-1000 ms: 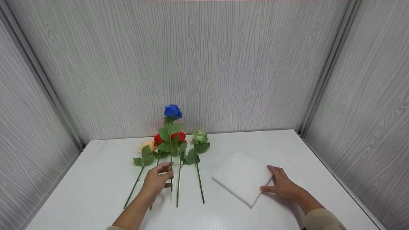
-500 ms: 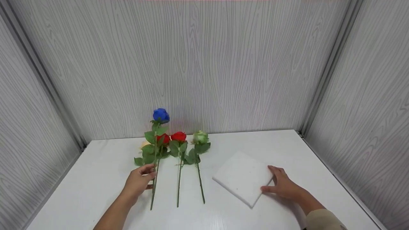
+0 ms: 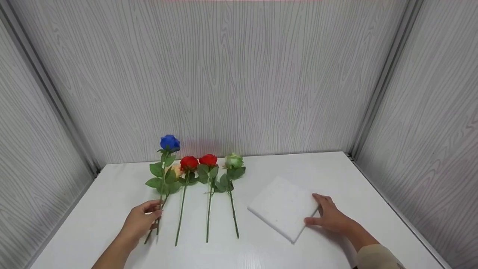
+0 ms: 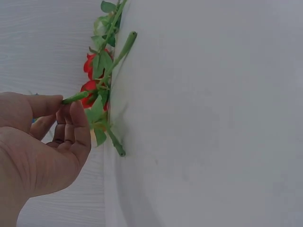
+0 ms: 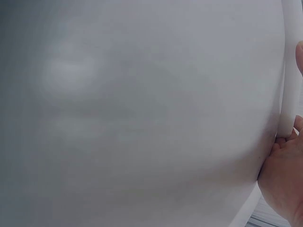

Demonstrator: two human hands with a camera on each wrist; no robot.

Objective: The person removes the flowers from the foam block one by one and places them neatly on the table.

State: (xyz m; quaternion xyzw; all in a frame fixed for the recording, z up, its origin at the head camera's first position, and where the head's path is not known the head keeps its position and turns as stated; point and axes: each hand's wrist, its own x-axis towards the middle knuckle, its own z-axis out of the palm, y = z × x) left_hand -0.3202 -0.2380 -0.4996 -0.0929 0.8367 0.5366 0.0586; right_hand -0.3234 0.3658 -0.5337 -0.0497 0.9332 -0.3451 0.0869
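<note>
My left hand (image 3: 140, 220) pinches the stem of a blue rose (image 3: 170, 143) between thumb and fingers. The bloom points away and up, above a peach rose (image 3: 176, 170) on the table. In the left wrist view, the pinched stem's cut end (image 4: 75, 98) juts out past the fingertips. At the right, my right hand (image 3: 330, 215) holds one corner of a white square slab (image 3: 283, 207), thumb on one edge and fingers on the other. The slab lies flat. Only part of this hand (image 5: 284, 177) shows in the right wrist view.
Two red roses (image 3: 189, 163) and a light green rose (image 3: 234, 160) lie side by side on the white table (image 3: 246, 254), blooms toward the back wall (image 3: 231, 82). Panels close off both sides. Bare tabletop lies between the green rose and the slab.
My left hand has carried the blue rose leftward and somewhat lower, from above the red roses to above the peach one. The right hand and the slab have stayed put.
</note>
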